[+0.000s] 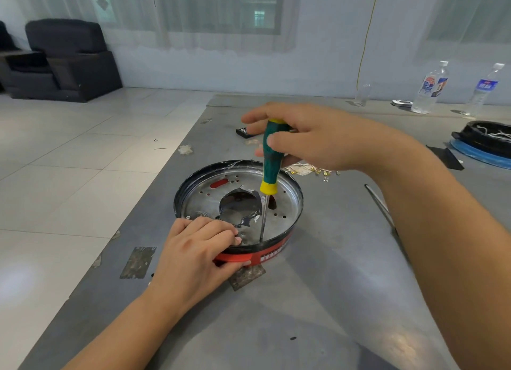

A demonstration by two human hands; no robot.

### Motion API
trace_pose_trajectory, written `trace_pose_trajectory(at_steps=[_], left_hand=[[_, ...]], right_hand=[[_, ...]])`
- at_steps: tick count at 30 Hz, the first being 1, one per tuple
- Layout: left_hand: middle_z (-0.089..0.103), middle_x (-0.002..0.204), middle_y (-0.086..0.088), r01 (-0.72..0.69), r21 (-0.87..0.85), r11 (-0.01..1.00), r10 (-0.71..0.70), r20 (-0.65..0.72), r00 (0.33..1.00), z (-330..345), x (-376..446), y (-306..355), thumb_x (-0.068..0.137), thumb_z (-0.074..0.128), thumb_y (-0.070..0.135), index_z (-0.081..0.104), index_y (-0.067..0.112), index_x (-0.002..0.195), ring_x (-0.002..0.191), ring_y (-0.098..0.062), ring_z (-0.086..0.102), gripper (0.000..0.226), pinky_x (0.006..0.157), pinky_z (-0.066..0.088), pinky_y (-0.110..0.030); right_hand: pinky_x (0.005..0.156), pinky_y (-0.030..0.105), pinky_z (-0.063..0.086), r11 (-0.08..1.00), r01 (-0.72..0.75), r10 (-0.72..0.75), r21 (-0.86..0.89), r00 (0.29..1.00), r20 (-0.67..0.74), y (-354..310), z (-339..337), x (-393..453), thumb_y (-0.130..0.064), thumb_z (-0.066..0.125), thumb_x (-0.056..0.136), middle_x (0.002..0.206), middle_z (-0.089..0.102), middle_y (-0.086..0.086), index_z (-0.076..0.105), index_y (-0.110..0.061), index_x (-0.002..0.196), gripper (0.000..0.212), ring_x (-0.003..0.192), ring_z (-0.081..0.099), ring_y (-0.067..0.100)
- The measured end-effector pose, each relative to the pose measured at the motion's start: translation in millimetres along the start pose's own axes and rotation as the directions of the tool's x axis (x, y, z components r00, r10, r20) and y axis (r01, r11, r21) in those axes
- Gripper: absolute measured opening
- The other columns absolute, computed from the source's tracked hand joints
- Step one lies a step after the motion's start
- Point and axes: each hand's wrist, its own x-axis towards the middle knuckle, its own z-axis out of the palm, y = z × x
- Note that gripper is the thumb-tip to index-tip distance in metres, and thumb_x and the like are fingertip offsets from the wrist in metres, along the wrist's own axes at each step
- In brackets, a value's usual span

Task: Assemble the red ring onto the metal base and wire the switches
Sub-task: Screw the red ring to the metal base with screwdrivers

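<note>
Near the desk's (318,300) left edge, the red ring (272,254) surrounds the metal base (287,206). The left hand (193,254) grips its near rim; the right hand's (318,140) fingers wrap the upright screwdriver (272,159), tip inside.

No text can be read with certainty. White characters are printed on the red ring (272,256) at its near side, but they are too blurred to be made out. Blue-and-white labels are carried by two water bottles (430,88) near the counter's far right edge; their printing cannot be read.
</note>
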Motion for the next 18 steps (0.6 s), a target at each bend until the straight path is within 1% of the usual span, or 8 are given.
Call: trace_pose_trajectory(at_steps=[2, 4, 8, 11, 13, 15, 16, 18], left_hand=[[0.073, 0.108, 0.019, 0.002, -0.005, 1.0, -0.002, 0.004, 1.0, 0.6, -0.4, -1.0, 0.089, 0.066, 0.061, 0.065, 0.032, 0.086, 0.097, -0.011, 0.067, 0.029, 0.08, 0.038, -0.033], [0.072, 0.108, 0.019, 0.008, -0.007, 1.0, -0.008, 0.008, 1.0, 0.8, -0.2, -0.5, 0.089, 0.066, 0.061, 0.065, 0.033, 0.087, 0.097, -0.011, 0.066, 0.029, 0.08, 0.036, -0.032], [0.072, 0.108, 0.02, 0.014, -0.004, 1.0, -0.014, 0.013, 1.0, -0.2, 0.4, 2.0, 0.088, 0.069, 0.059, 0.066, 0.032, 0.087, 0.096, -0.011, 0.066, 0.027, 0.081, 0.039, -0.034], [0.073, 0.107, 0.019, 0.023, 0.001, 1.0, -0.023, 0.019, 1.0, -2.1, 0.7, 3.1, 0.088, 0.069, 0.059, 0.068, 0.031, 0.085, 0.095, -0.012, 0.067, 0.029, 0.08, 0.04, -0.035], [0.073, 0.106, 0.018, 0.02, 0.006, 1.0, -0.02, 0.02, 1.0, -3.1, 1.1, 3.3, 0.088, 0.069, 0.059, 0.069, 0.03, 0.085, 0.094, -0.013, 0.067, 0.029, 0.079, 0.041, -0.036], [0.073, 0.106, 0.018, 0.021, 0.006, 1.0, -0.021, 0.02, 1.0, -4.2, 1.2, 3.2, 0.088, 0.068, 0.058, 0.07, 0.03, 0.086, 0.094, -0.014, 0.067, 0.029, 0.079, 0.041, -0.037], [0.073, 0.106, 0.018, 0.022, 0.003, 1.0, -0.022, 0.021, 1.0, -4.4, 1.0, 3.5, 0.088, 0.068, 0.059, 0.07, 0.03, 0.086, 0.094, -0.014, 0.067, 0.029, 0.079, 0.041, -0.037], [0.073, 0.107, 0.019, 0.023, 0.0, 1.0, -0.023, 0.026, 0.999, -4.4, 0.8, 4.5, 0.088, 0.068, 0.059, 0.069, 0.03, 0.086, 0.095, -0.014, 0.067, 0.03, 0.079, 0.041, -0.037]], right_hand=[[0.076, 0.027, 0.063, 0.999, 0.051, -0.051, -0.008, 0.998, -0.033, 2.5, 1.4, -2.5, -0.026, 0.056, 0.103, 0.121, 0.067, -0.004, 0.06, -0.046, 0.122, 0.027, 0.097, 0.072, 0.006], [0.058, 0.024, 0.06, 0.984, 0.071, -0.098, -0.163, 0.982, -0.163, 1.8, 6.2, -5.9, -0.036, 0.059, 0.1, 0.098, 0.071, -0.005, 0.063, -0.041, 0.11, 0.011, 0.074, 0.072, 0.006], [0.056, 0.031, 0.048, 0.823, -0.019, -0.195, -0.568, 0.929, -0.314, 5.5, 16.3, -4.2, -0.054, 0.045, 0.102, 0.063, 0.064, -0.004, 0.059, -0.03, 0.098, 0.028, 0.055, 0.06, 0.006], [0.057, 0.013, 0.04, 0.857, -0.006, -0.142, -0.516, 0.959, -0.246, 3.2, 14.8, -6.0, -0.044, 0.039, 0.106, 0.072, 0.062, -0.013, 0.059, -0.033, 0.117, 0.025, 0.068, 0.058, -0.002], [0.081, 0.003, 0.041, 0.928, 0.002, -0.057, -0.372, 0.989, -0.138, -3.3, 9.2, -7.2, -0.031, 0.038, 0.107, 0.106, 0.067, -0.018, 0.051, -0.043, 0.136, 0.034, 0.094, 0.058, -0.009], [0.103, 0.021, 0.045, 0.964, -0.007, -0.012, -0.267, 0.997, -0.07, -8.7, 3.8, -8.3, -0.025, 0.042, 0.106, 0.129, 0.063, -0.016, 0.046, -0.049, 0.143, 0.044, 0.109, 0.061, 0.0], [0.103, 0.031, 0.049, 0.97, 0.001, -0.013, -0.242, 0.999, -0.048, -10.9, 2.7, -8.9, -0.027, 0.045, 0.106, 0.127, 0.065, -0.015, 0.047, -0.049, 0.142, 0.042, 0.109, 0.064, 0.004], [0.095, 0.037, 0.055, 0.949, 0.037, -0.058, -0.312, 0.997, -0.058, -14.4, 2.7, -9.7, -0.036, 0.052, 0.103, 0.108, 0.071, -0.012, 0.055, -0.045, 0.132, 0.03, 0.095, 0.069, 0.004]])
